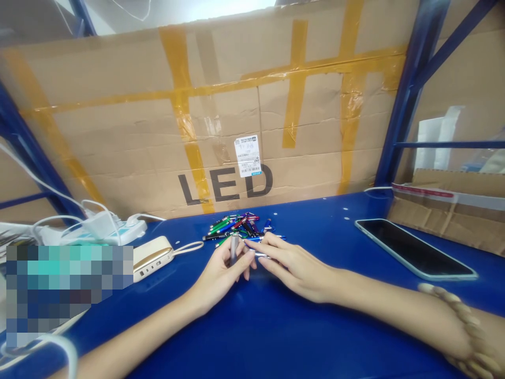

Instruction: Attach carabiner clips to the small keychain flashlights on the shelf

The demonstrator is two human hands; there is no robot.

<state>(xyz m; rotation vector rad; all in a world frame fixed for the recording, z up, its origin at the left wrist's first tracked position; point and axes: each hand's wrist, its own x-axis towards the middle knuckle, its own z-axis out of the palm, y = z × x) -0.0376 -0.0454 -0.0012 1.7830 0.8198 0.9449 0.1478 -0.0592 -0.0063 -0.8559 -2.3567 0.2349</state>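
My left hand is closed around a slim silver metal tube, which stands nearly upright between thumb and fingers. My right hand meets it from the other side, its fingers pinched on a second slim silver piece that lies almost level by my left thumb. Fingers partly cover both pieces, so whether they join cannot be told. Just beyond my hands lies a pile of small coloured metal tubes, green, blue, red and black, some with small clips.
A phone lies at the right on the blue table. To the left are a cream power bank with a strap, a power strip and white cables. A large taped cardboard box closes off the back.
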